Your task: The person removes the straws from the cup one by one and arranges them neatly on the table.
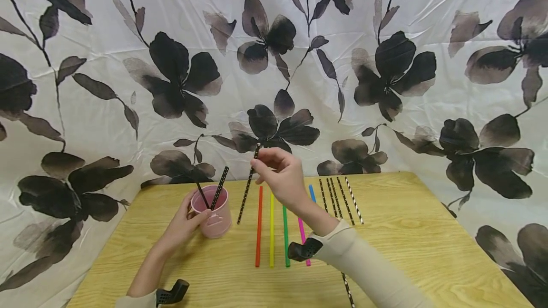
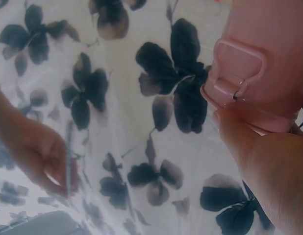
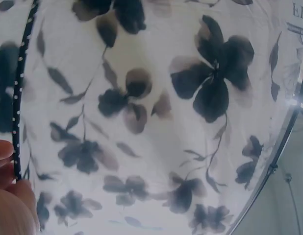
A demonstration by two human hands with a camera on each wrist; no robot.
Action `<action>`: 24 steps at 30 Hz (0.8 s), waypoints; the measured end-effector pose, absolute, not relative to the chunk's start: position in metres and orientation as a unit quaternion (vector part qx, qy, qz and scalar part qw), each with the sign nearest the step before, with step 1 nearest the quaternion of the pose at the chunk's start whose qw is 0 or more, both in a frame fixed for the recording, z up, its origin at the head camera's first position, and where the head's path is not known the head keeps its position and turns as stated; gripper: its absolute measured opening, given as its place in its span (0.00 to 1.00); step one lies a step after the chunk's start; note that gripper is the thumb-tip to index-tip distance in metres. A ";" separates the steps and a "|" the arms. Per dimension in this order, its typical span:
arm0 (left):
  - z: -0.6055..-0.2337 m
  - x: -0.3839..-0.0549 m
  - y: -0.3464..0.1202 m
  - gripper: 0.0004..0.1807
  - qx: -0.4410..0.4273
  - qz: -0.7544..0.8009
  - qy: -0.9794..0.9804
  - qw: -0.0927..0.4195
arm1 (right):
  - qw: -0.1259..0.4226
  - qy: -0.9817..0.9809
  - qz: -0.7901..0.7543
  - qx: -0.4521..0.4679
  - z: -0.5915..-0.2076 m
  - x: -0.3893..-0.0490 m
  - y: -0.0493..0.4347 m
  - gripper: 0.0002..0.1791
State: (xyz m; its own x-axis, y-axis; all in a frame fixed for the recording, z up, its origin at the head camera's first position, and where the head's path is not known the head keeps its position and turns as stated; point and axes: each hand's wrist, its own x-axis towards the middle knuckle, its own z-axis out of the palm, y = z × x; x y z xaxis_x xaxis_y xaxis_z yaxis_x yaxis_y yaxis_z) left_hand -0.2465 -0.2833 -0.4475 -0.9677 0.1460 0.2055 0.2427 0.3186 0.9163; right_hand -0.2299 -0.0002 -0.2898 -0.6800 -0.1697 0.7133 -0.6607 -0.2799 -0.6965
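My left hand (image 1: 185,225) grips the rim of a pink bucket (image 1: 217,225), thumb at its near side; the left wrist view shows the thumb beside the bucket's small handle (image 2: 242,58). Two black straws (image 1: 219,188) lean inside the bucket. Raised above the table, to the right of the bucket, my right hand (image 1: 284,177) pinches a black dotted straw (image 1: 245,196) near its upper end. That straw hangs at a slant, and the dotted straw (image 3: 19,98) also shows at the left of the right wrist view.
Red (image 1: 259,232), yellow (image 1: 271,236), green (image 1: 286,241) and pink (image 1: 302,232) straws lie in a row on the wooden table (image 1: 406,251), with a blue straw (image 1: 312,192) partly behind my right wrist. Several black patterned straws (image 1: 346,201) lie farther right. A floral cloth (image 1: 325,75) hangs behind.
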 end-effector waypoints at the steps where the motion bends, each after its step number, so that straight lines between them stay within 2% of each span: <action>1: -0.447 -0.246 -0.283 0.41 -0.117 -0.571 -0.811 0.041 | 0.172 -0.580 0.709 0.362 -0.289 -0.231 0.009 0.08; 6: -0.447 -0.246 -0.282 0.42 -0.114 -0.576 -0.808 0.042 | 0.164 -0.624 0.684 0.341 -0.299 -0.236 0.054 0.07; 14: -0.447 -0.248 -0.281 0.41 -0.115 -0.576 -0.808 0.042 | 0.149 -0.703 0.649 0.250 -0.330 -0.232 0.123 0.09; 24: -0.447 -0.248 -0.281 0.41 -0.117 -0.569 -0.813 0.040 | 0.054 -0.779 0.616 0.102 -0.396 -0.230 0.187 0.18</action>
State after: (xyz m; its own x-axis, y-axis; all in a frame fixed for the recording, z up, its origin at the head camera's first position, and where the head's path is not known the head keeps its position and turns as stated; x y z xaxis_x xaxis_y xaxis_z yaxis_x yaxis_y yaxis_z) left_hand -0.2484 -0.2811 -0.4471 -0.9695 0.1437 0.1987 0.2358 0.3245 0.9160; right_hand -0.2295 0.1873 -0.3959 -0.9735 -0.0924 0.2091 -0.2247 0.2195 -0.9494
